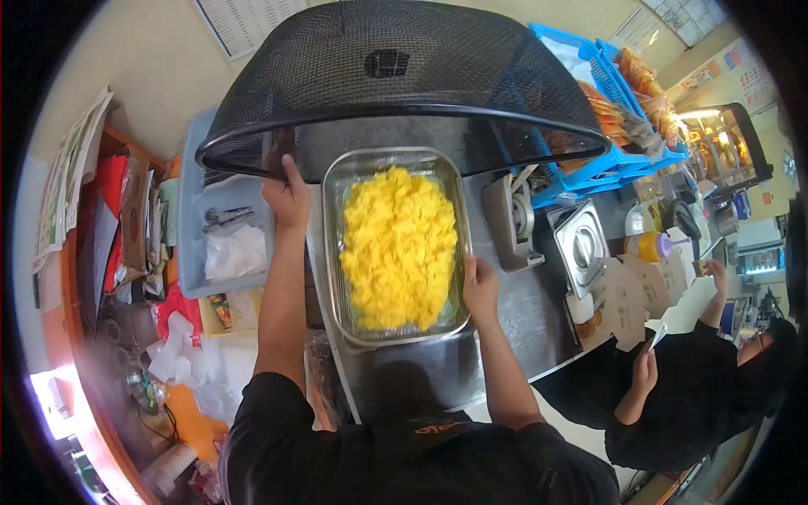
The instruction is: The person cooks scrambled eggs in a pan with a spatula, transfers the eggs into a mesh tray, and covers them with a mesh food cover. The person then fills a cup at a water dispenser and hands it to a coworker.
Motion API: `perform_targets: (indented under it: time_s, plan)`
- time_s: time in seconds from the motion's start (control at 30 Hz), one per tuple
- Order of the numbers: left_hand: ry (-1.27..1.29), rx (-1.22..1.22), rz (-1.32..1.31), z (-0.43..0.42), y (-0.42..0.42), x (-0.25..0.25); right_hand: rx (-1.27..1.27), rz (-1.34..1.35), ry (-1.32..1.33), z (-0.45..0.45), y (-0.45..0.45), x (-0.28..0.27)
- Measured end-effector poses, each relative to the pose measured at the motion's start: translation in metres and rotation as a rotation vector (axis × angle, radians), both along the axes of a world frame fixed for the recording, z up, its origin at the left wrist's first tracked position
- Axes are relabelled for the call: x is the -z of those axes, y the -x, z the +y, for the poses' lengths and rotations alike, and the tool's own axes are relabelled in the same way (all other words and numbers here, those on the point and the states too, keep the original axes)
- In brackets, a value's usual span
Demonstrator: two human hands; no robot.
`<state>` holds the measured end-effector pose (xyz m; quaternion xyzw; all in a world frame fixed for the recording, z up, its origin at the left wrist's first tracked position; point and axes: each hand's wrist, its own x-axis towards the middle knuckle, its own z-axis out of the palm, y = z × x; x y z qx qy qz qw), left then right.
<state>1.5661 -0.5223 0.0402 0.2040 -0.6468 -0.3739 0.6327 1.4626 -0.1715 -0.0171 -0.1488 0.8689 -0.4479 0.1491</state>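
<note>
Head cam: your L hand (287, 200) is at the mesh cover (324, 63), L of frame center, thumb up, fingers seemingly curled on the rim; they're partly hidden, so can't tell how firm the hold is. Your R hand (481, 293) looks closed on the R side of the tray (331, 278), thumb near the rim, fingertips out of sight. The tray sits mid-frame on the counter (539, 316), heaped w/ yellow food (400, 244); its top end is at the mouth of the cover, which stands tilted up across the top of the frame.

To do this well, I'd say: hold the rim high w/ your L hand, bc the heap looks taller than the tray's sides in spots & a low rim could scrape it. The L grip is off to one side, so the cover may twist; mind its R corner, approx upper R of frame, near the blue basket (549, 195). W/ your R hand, guide the tray flat & slow, no tipping, bc the food looks loose. Watch the gap btwn tray & tape dispenser (509, 231), just R of center. Elbow in too, pls: a co-worker (673, 404) is at lower R.
</note>
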Motion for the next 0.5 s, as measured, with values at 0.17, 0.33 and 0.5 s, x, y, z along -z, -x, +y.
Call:
perform_targets:
  time_s: [0.17, 0.33, 0.5]
  plan:
    - [0.051, -0.132, -0.402, -0.001, -0.024, 0.001, -0.061, 0.070, -0.034, -0.031, 0.024, -0.005]
    - [0.138, -0.153, -0.360, -0.011, -0.009, -0.002, -0.100, -0.006, -0.015, -0.033, 0.038, -0.008]
    - [0.250, -0.258, -0.441, -0.002, -0.005, -0.023, -0.065, 0.032, 0.099, -0.032, 0.028, -0.012]
